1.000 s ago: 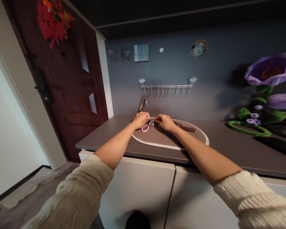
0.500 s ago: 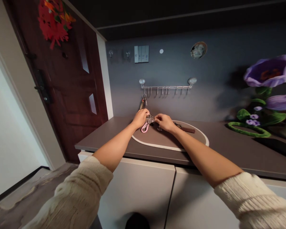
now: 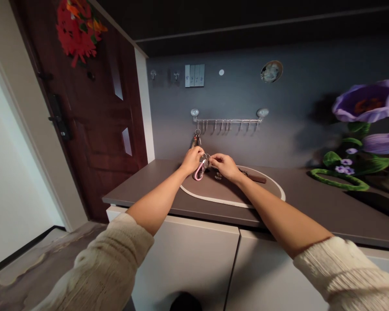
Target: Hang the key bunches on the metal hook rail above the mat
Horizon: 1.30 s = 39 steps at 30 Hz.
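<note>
My left hand (image 3: 192, 160) and my right hand (image 3: 224, 167) meet above an oval brown mat (image 3: 214, 185) with a cream rim. Between their fingertips is a metal key ring (image 3: 205, 161), raised a little off the mat, and both hands pinch it. A pink carabiner clip (image 3: 199, 172) hangs from the ring beside my left hand. Small metal keys (image 3: 218, 175) lie on the mat just below my right hand. A brown leather strap fob (image 3: 256, 179) lies further right on the mat.
A dark grey countertop (image 3: 142, 190) carries the mat, with white cabinet doors (image 3: 188, 263) below its front edge. A keychain (image 3: 196, 140) hangs from a wall hook rail (image 3: 227, 121) just above my hands. A dark wooden door (image 3: 94, 129) stands to the left.
The key ring has risen slightly from the mat, and the pink clip now hangs more upright. My hands have drawn closer together around the ring.
</note>
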{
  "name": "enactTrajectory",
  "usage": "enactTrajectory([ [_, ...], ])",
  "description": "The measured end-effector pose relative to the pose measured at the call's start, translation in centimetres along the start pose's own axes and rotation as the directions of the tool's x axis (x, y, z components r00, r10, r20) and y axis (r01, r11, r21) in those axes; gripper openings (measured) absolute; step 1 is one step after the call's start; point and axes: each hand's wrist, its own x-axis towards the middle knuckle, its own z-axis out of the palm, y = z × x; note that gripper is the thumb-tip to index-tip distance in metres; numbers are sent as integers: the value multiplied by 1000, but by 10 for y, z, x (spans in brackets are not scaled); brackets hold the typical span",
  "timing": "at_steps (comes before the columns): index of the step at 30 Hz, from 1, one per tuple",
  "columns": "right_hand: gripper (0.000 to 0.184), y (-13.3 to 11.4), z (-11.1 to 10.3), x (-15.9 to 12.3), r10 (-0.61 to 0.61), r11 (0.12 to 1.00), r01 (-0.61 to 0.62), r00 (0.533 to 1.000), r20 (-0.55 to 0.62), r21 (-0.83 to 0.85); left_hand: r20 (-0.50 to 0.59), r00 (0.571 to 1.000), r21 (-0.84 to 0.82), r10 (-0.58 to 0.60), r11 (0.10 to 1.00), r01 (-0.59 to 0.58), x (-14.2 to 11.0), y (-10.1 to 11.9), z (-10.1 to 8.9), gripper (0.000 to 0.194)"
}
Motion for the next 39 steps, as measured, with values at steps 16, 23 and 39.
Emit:
enactTrajectory([
  [16, 30, 8, -5, 12, 43, 943, 27, 978, -205, 331, 5, 970, 140, 243, 960, -242, -4, 8, -2, 19],
  [23, 31, -7, -3, 5, 55, 893, 13, 989, -137, 450, -44, 949, 208, 312, 932, -297, -9, 14, -1, 24],
  [39, 26, -9, -1, 5, 59, 868, 23, 987, -148, 496, -85, 956, 239, 279, 938, -253, -7, 13, 5, 16],
])
